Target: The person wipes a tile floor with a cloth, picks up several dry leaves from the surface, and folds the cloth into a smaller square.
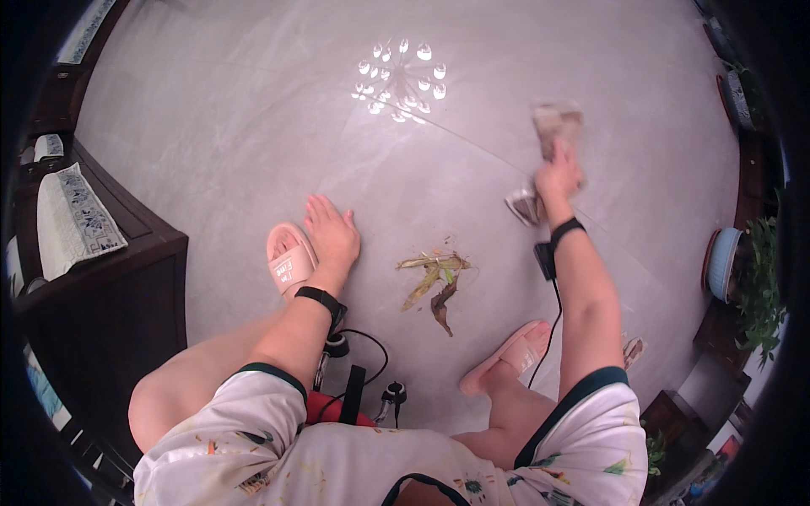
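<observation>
My right hand (pixel 560 177) reaches out to the far right and grips a beige-and-brown item (pixel 554 117), blurred by motion; whether it is a cloth or a shoe I cannot tell. A smaller brown-and-white item (pixel 524 207), too unclear to name, shows beside that wrist. My left hand (pixel 334 233) is palm down beside the pink slipper (pixel 292 262) on my left foot, fingers extended and holding nothing. Between my hands, a small heap of withered leaves (pixel 433 272) with scattered crumbs lies on the grey floor (pixel 405 183).
A dark wooden bench (pixel 158 259) with a patterned white cloth (pixel 76 221) stands at left. At right are a potted plant (pixel 759 284) in a pale blue pot (pixel 726 264) and a small light-coloured item (pixel 633 350) on the floor. A cable (pixel 549 341) hangs from my right wrist.
</observation>
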### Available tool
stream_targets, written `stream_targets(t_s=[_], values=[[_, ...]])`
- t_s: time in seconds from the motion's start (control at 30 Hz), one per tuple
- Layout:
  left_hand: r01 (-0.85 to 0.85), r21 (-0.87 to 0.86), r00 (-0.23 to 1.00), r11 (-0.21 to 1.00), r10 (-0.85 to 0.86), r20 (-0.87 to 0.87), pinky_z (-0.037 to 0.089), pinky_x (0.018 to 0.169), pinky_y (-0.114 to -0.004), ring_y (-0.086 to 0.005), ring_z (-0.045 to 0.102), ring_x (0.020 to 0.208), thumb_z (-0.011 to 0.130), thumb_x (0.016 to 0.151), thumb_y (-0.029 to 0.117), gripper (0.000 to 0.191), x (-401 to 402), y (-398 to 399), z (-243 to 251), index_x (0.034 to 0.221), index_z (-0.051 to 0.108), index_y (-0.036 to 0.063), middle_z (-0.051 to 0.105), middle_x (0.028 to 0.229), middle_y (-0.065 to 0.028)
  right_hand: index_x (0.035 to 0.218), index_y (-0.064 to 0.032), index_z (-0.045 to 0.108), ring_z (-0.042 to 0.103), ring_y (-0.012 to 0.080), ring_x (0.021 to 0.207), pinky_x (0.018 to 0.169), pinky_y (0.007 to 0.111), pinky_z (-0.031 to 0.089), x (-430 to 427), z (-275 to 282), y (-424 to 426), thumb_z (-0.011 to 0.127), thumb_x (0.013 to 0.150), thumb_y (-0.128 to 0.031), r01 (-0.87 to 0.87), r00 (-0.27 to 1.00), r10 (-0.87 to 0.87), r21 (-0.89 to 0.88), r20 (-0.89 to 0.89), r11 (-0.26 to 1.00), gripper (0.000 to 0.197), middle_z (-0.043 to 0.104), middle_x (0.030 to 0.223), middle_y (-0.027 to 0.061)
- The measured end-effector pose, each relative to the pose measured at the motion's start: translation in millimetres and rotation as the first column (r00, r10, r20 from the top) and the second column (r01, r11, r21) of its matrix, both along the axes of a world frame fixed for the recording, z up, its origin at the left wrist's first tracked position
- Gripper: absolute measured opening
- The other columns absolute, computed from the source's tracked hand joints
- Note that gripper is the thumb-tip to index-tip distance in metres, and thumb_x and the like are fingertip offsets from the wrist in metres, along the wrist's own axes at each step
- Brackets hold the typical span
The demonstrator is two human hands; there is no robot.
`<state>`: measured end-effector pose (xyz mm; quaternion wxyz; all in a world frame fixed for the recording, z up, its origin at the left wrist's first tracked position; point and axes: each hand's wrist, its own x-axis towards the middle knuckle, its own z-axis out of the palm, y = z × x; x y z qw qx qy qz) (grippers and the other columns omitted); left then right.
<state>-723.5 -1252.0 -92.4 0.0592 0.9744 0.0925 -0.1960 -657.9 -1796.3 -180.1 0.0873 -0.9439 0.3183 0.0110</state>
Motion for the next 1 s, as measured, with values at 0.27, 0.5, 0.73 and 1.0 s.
stream_targets(t_s=[0.27, 0.5, 0.73, 1.0], values=[[-0.003, 0.004, 0.999, 1.000, 0.003, 0.054, 0.023, 0.146, -0.060, -0.0509, 0.030, 0.179, 0.053, 0.124, 0.040, 0.081, -0.4, 12.3, -21.4, 0.183, 0.032, -0.0125, 0.028, 0.192, -0.0378, 0.167, -0.0431, 0.067, 0.053, 0.0425, 0.160, 0.130, 0.062, 0.047, 106.9, 35.6, 204.7, 0.070, 0.099, -0.009, -0.705, 0.704, 0.709, 0.154, 0.038, 0.692, 0.076, 0.054, 0.183, 0.0059], [0.103, -0.013, 0.994, 0.995, -0.102, 0.040, 0.031, 0.143, -0.058, -0.0462, 0.039, 0.176, 0.044, 0.127, 0.038, 0.071, 10.9, 30.6, -25.6, 0.181, 0.041, -0.0081, 0.036, 0.191, -0.0333, 0.159, -0.0384, 0.076, 0.059, 0.0406, 0.153, 0.126, 0.057, 0.052, -39.7, 88.1, 258.1, 0.069, 0.098, -0.005, -0.846, 0.338, 0.941, 0.431, -0.017, 0.312, 0.070, 0.060, 0.178, 0.0037], [0.082, 0.029, 0.997, 0.996, -0.082, 0.004, 0.033, 0.141, -0.056, -0.0422, 0.040, 0.177, 0.041, 0.127, 0.038, 0.069, 5.3, 23.3, -9.2, 0.181, 0.046, -0.0047, 0.039, 0.192, -0.0275, 0.157, -0.0277, 0.078, 0.065, 0.0436, 0.146, 0.126, 0.054, 0.054, -107.2, 175.1, 194.0, 0.061, 0.097, 0.005, -0.765, 0.567, 0.750, 0.556, 0.342, 0.325, 0.070, 0.067, 0.168, 0.0124], [0.095, 0.117, 0.995, 0.989, -0.096, -0.001, 0.035, 0.140, -0.059, -0.0433, 0.040, 0.176, 0.040, 0.128, 0.038, 0.067, 10.9, 23.8, -17.8, 0.178, 0.048, -0.0057, 0.038, 0.191, -0.0306, 0.165, -0.0190, 0.071, 0.067, 0.0431, 0.148, 0.128, 0.049, 0.054, -164.3, 106.5, -7.0, 0.062, 0.100, 0.006, -0.321, 0.940, 0.126, 0.689, 0.318, 0.650, 0.070, 0.070, 0.160, 0.0185]])
